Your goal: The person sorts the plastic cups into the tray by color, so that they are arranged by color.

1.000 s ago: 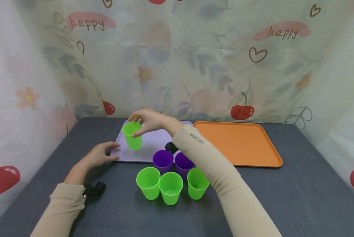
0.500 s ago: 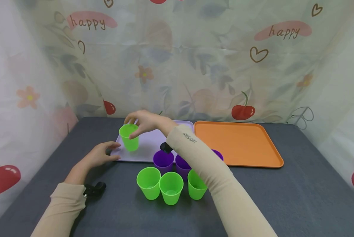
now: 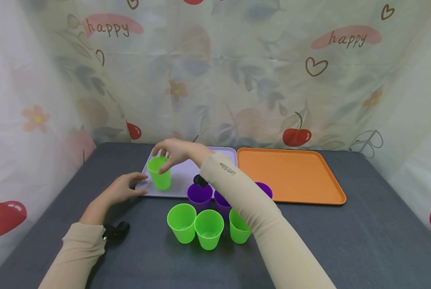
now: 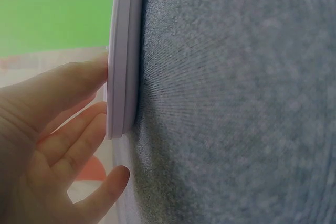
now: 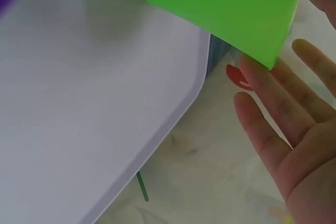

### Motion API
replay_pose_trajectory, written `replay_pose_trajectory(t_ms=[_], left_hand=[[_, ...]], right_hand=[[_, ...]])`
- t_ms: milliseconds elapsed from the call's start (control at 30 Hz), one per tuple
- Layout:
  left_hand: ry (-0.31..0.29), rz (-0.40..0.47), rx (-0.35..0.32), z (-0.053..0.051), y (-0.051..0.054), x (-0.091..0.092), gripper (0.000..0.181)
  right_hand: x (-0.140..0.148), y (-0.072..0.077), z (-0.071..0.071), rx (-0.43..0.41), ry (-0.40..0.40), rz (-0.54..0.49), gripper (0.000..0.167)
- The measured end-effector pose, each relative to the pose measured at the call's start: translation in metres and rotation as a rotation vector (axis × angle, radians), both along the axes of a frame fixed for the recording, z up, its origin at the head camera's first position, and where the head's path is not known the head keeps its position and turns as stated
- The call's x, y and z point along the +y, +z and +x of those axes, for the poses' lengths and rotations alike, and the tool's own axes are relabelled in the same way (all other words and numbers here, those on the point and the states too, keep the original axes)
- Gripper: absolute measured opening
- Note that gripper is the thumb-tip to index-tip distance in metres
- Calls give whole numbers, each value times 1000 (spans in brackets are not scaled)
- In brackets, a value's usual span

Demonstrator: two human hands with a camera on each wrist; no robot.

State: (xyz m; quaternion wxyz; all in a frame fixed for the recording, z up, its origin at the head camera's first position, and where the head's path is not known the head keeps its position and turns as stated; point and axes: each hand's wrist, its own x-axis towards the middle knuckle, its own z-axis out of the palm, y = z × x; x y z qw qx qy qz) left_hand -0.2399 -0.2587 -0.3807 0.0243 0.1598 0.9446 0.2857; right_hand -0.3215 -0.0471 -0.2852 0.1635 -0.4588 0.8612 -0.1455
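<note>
In the head view my right hand (image 3: 177,151) grips a green cup (image 3: 160,176) near its rim, thumb on the near side and fingers on the far side. The cup is upright over the left part of the lilac tray (image 3: 186,176); whether its base touches the tray I cannot tell. The right wrist view shows fingertips against the rim of this green cup (image 5: 226,9). My left hand (image 3: 123,188) lies at the tray's left front corner, fingers loosely extended. In the left wrist view its thumb and fingers touch the tray's rim (image 4: 123,66).
Green cups (image 3: 181,224) stand in front of the lilac tray, with purple cups (image 3: 199,197) behind them, partly covered by the right sleeve. An orange tray (image 3: 291,174) lies right beside the lilac one. A patterned curtain (image 3: 219,80) hangs behind the dark table (image 3: 363,241).
The right hand has carried the green cup slightly left, then lowered it toward the lilac tray. The left hand has stayed at the tray's corner.
</note>
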Motion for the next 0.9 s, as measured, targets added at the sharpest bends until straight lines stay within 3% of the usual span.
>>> replay_pose_trajectory(t_ms=[533, 733, 900], left_hand=[[7, 4, -19, 2, 2, 2, 48], [9, 1, -14, 2, 1, 2, 48], [8, -1, -21, 1, 1, 2, 48]], right_hand=[[-3, -2, 6, -30, -3, 55, 66], [6, 10, 7, -52, -22, 4, 63], [18, 26, 12, -85, 16, -63, 55]])
